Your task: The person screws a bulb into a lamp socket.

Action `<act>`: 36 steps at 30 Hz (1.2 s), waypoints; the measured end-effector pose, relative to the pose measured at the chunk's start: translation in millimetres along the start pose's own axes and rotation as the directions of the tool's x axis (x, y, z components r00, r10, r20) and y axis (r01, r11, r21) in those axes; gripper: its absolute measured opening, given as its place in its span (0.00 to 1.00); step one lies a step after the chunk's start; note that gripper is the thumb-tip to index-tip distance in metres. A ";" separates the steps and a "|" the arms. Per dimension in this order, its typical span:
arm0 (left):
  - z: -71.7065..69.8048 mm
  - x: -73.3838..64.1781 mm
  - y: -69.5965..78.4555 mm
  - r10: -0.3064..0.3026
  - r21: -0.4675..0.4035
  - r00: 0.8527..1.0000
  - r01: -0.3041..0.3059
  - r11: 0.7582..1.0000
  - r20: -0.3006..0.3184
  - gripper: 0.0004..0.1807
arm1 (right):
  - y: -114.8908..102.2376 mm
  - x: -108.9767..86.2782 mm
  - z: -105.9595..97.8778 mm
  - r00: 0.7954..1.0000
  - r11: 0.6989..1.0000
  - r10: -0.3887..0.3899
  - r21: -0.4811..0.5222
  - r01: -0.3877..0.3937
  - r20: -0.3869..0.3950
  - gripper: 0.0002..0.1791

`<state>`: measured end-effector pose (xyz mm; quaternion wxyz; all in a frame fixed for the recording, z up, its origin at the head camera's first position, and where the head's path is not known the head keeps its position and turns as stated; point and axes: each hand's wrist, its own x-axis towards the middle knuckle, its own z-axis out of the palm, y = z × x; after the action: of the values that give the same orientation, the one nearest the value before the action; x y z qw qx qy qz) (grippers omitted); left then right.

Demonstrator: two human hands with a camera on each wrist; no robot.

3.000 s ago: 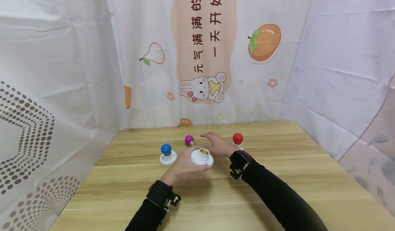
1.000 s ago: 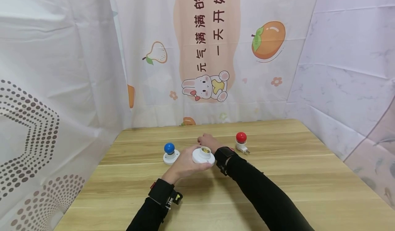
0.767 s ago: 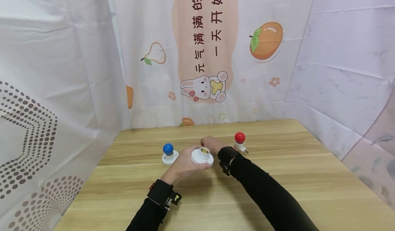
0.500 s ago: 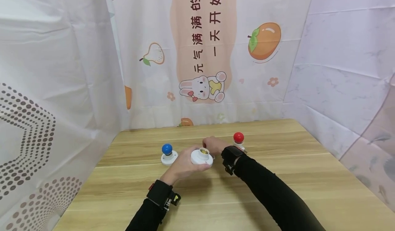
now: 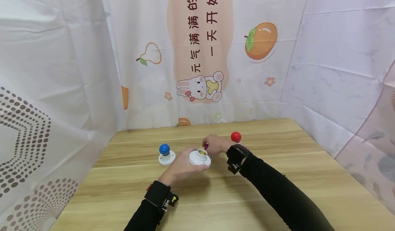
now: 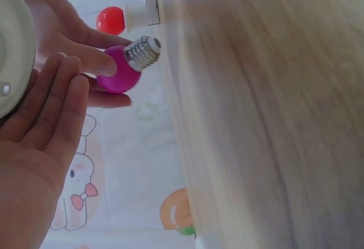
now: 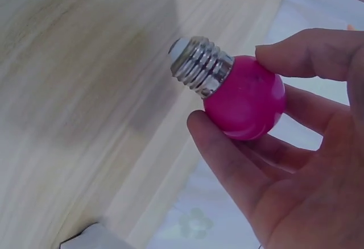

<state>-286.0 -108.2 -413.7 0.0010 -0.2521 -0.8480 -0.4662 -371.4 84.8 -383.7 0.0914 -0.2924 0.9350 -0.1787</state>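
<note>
My left hand (image 5: 182,165) grips a white round lamp holder (image 5: 194,159) above the table, its threaded socket facing up with brass inside. Just beyond and to the right, my right hand (image 5: 217,144) holds a magenta light bulb (image 7: 247,98) by its globe between thumb and fingers. In the right wrist view the bulb's silver screw base (image 7: 203,67) points away from the palm. The left wrist view shows the same base clear of the fingers and above the tabletop. In the head view the right hand mostly hides the bulb.
A blue bulb (image 5: 164,149) stands in a white round holder (image 5: 166,160) left of my left hand. Behind my right wrist is a red bulb (image 5: 236,137), set in a white plug-in socket (image 6: 136,17). Printed curtains (image 5: 148,111) border the wooden table (image 5: 197,207).
The magenta bulb lay on the table three seconds ago; my right hand has reached over, picked it up and drawn back rightward. My left hand keeps the lamp holder in about the same place.
</note>
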 end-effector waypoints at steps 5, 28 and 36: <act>0.3 -0.4 -0.4 0.002 0.022 1.000 -0.002 1.000 0.013 0.37 | 1.3 -9.8 -7.5 0.999 0.999 -0.036 0.002 0.036 -0.012 0.18; 2.0 -0.2 0.4 -0.018 0.058 0.999 0.016 0.998 0.030 0.39 | 9.7 -65.1 -12.9 0.974 0.960 -0.087 0.244 0.138 -0.208 0.22; -0.7 2.3 3.1 -0.048 0.022 0.999 0.048 0.999 0.018 0.40 | 6.8 -80.8 -12.4 0.962 0.946 -0.064 0.291 0.144 -0.267 0.22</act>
<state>-286.8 -106.4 -410.3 -0.0152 -0.2359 -0.8588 -0.4544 -312.7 140.3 -369.6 0.0058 -0.2985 0.8828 -0.3628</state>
